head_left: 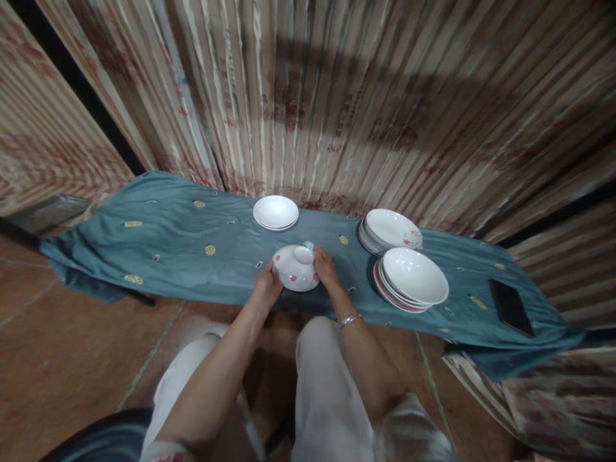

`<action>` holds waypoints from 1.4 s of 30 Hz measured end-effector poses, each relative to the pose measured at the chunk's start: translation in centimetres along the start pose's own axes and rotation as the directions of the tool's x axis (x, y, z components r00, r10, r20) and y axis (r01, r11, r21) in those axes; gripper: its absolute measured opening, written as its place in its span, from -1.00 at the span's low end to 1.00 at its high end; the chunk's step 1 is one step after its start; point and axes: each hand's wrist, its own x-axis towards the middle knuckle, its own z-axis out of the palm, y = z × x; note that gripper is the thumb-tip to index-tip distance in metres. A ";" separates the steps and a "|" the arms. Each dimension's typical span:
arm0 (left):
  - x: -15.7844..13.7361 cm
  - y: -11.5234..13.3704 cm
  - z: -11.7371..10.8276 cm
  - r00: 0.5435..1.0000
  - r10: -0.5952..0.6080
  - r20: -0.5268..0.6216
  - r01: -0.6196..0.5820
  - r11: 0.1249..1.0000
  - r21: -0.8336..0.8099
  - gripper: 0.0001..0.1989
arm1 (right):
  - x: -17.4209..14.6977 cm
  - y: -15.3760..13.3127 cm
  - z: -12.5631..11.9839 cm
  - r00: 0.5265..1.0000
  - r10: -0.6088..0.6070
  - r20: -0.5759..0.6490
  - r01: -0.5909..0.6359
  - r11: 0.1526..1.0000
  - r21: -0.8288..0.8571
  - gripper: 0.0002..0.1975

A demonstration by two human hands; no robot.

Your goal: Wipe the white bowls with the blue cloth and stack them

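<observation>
A white bowl (294, 273) with small red motifs is tipped so that its underside and foot ring face up. My left hand (268, 284) grips its left edge. On the other side my right hand (325, 264) is closed at the bowl's right edge, with a small light-blue cloth (308, 245) showing by the fingertips near the foot ring. Most of that cloth is hidden by the hand. Just beyond the bowl lies a small stack of white plates (276, 210).
The narrow table has a teal cloth (178, 256). To the right stand a stack of white bowls (416, 276) and, behind it, stacked plates with a floral pattern (392, 228). A black phone-like slab (510, 307) lies at the right end. A striped curtain (308, 115) hangs behind.
</observation>
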 end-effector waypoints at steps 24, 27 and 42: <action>0.1 -1.2 -0.3 0.998 0.031 0.048 -0.029 0.999 -0.040 -0.64 | -11.8 -1.9 3.7 0.938 -0.208 -0.278 0.148 0.964 -0.222 -0.41; 0.2 -1.3 -0.2 0.997 0.033 0.069 -0.031 0.999 -0.032 -0.64 | -12.5 -1.9 3.7 0.936 -0.275 -0.221 0.207 0.935 -0.288 -0.41; -0.2 -1.3 -0.4 1.000 -0.003 -0.008 0.003 1.000 0.000 -0.67 | -10.9 -4.1 2.1 0.849 -0.512 0.133 0.508 0.718 -0.476 -0.46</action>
